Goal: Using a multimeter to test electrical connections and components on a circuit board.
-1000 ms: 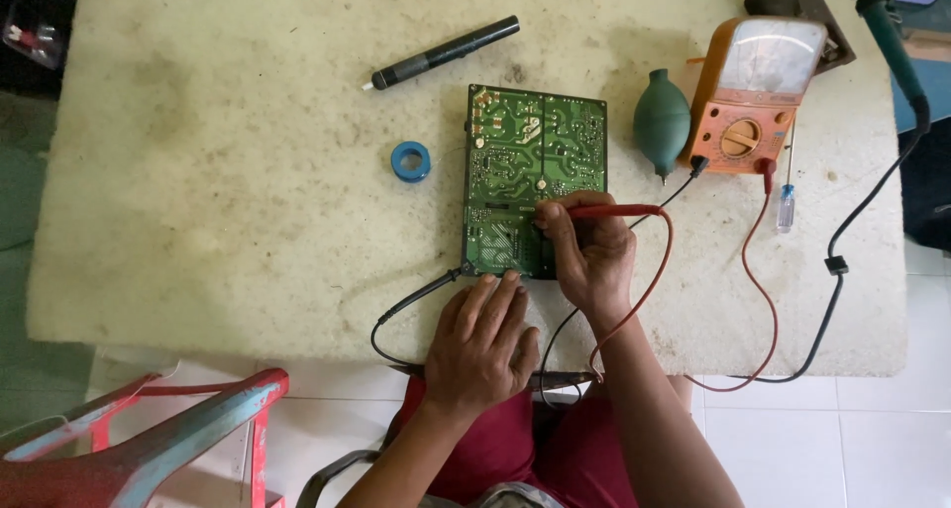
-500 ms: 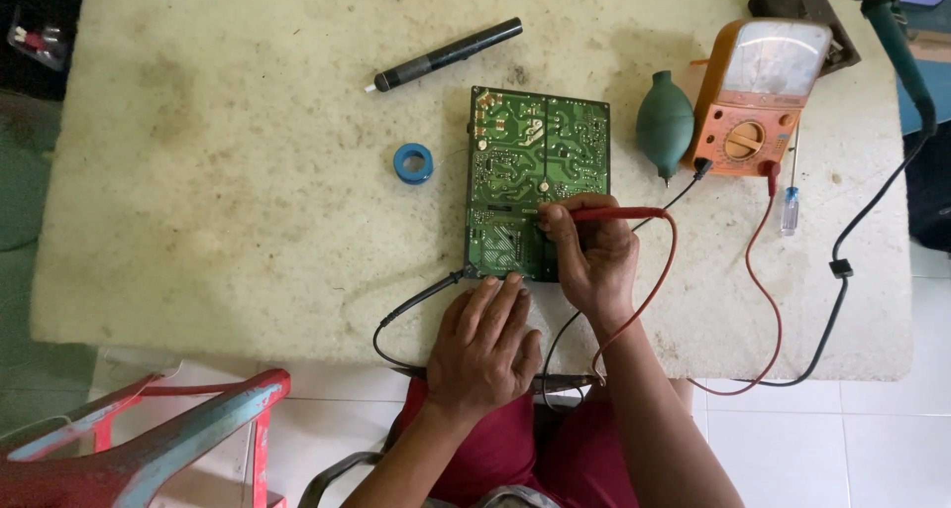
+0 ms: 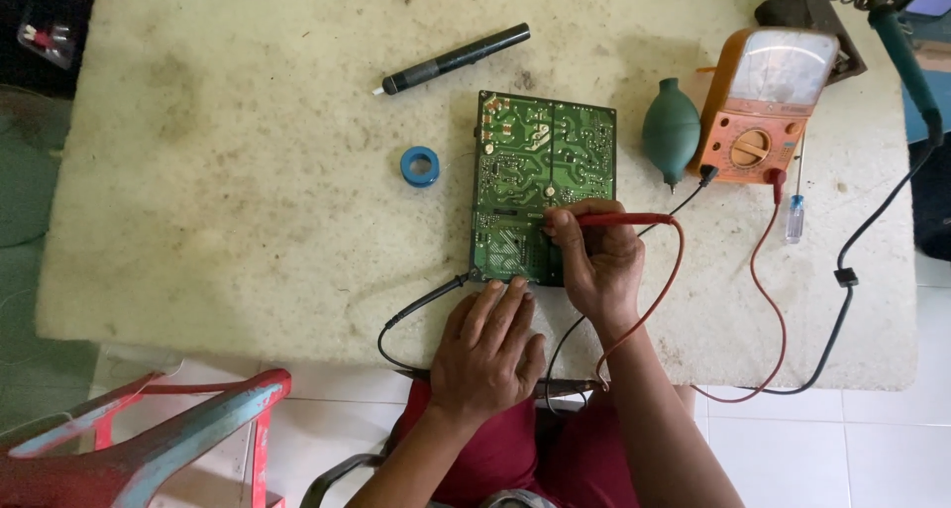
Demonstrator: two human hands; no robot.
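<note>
While the right hand (image 3: pixel 594 260) pinches a red test probe (image 3: pixel 624 219) between thumb and fingers, the probe's tip meets the lower half of a green circuit board (image 3: pixel 543 186), which lies solder side up near the middle of the stained pale surface (image 3: pixel 248 221). Left hand (image 3: pixel 487 348): fingers spread loosely and laid flat at the near edge of the surface, fingertips just beside the board's lower edge; it grips nothing. Black test probe (image 3: pixel 428 298): lying on the surface with its tip at the board's lower left corner, just left of the left hand. Red lead (image 3: pixel 768 300) and black lead (image 3: pixel 674 206): both run to an orange analogue multimeter (image 3: pixel 761 107) standing at the far right, the red one looping off the near edge. Dark green rubber blower bulb (image 3: pixel 671 130): between board and meter, nozzle pointing toward the person. Small blue ring of tape (image 3: pixel 420 166): left of the board, apart from it. Black desoldering pump (image 3: pixel 456 59): lying aslant beyond the board. Small clear-handled screwdriver (image 3: pixel 795 216): just below the meter. Soldering iron stand (image 3: pixel 822 3) with a coiled holder: far right corner. Red and blue plastic chair (image 3: pixel 149 439): on the tiled floor, lower left.
</note>
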